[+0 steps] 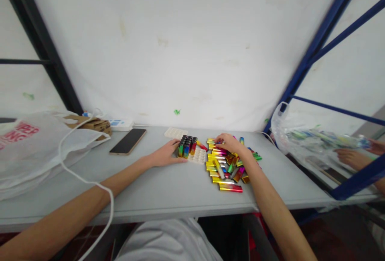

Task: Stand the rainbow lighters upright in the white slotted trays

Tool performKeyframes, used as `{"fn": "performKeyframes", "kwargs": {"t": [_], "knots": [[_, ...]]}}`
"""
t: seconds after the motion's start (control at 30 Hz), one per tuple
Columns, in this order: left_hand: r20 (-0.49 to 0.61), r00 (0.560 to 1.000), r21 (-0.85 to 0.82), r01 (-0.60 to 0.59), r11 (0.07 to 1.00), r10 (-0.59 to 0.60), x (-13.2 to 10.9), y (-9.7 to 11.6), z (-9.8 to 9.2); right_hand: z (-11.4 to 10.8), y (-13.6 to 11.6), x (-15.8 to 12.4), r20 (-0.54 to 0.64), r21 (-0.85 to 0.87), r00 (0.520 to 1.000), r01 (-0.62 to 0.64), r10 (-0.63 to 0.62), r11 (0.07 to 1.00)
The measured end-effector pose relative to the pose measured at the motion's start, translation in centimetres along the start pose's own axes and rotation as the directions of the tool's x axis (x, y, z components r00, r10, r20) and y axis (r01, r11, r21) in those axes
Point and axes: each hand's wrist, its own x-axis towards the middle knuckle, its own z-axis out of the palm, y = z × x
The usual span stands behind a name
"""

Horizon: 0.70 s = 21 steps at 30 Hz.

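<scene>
A white tray (197, 157) with round sockets lies on the grey table (156, 188), and several shiny multicoloured lighters (186, 146) stand upright in its left part. My left hand (166, 154) rests flat beside the tray's left edge, fingers touching the standing lighters. To the right lies a loose pile of the same lighters (226, 170). My right hand (230, 143) is on the far end of that pile, fingers curled down onto the lighters there; I cannot make out whether it grips one.
A second white tray (176, 133) lies behind the first. A dark phone (128, 141), a cardboard piece (92, 123), a power strip (120, 123) and a white bag (33, 148) sit at left. A clear plastic bag (303, 138) and another person's hands (350, 158) are at right, behind a blue frame (357, 178).
</scene>
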Motion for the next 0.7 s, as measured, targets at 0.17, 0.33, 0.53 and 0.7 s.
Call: {"fn": "performKeyframes", "kwargs": {"t": [0.17,0.33,0.53,0.7], "knots": [[-0.009,1.000,-0.010,-0.017,1.000,0.017,-0.2,0.3,-0.3,-0.1,-0.2,-0.1,-0.003,0.047,1.000,-0.003,0.003,0.999],[-0.014,1.000,0.010,-0.009,1.000,0.010,-0.1,-0.4,-0.1,-1.0,0.5,-0.6,0.030,0.115,0.998,-0.050,0.047,0.992],[0.003,1.000,0.010,-0.012,1.000,0.012,0.1,-0.6,0.1,-1.5,0.7,-1.0,0.090,0.113,0.993,-0.080,0.070,0.990],[-0.003,1.000,0.022,-0.015,1.000,0.015,0.0,-0.3,0.0,-1.1,0.2,-0.8,0.086,0.042,0.996,-0.041,0.037,0.998]]}}
